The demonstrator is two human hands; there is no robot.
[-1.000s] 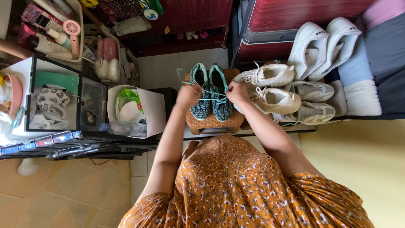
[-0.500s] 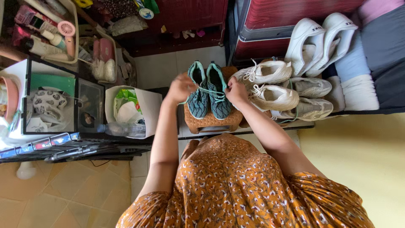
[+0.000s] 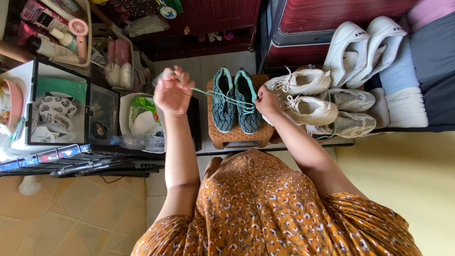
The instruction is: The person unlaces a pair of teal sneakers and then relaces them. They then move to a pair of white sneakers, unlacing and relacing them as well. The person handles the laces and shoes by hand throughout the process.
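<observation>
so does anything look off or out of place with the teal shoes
Only the mint lace: it's drawn out sideways, taut, from the teal shoes on the wicker stool to the raised left hand. The right hand pinches its other end.

Both bare arms reached forward from short patterned orange sleeves. The left hand was raised and drawn out to the left, forearm nearly upright in the head view, fingers curled into a closed fist with the knuckles turned away. The right hand sat lower and further right, well apart from the left, its wrist bent slightly inward and fingertips pinched together, the forearm angled diagonally back toward the body.
</observation>
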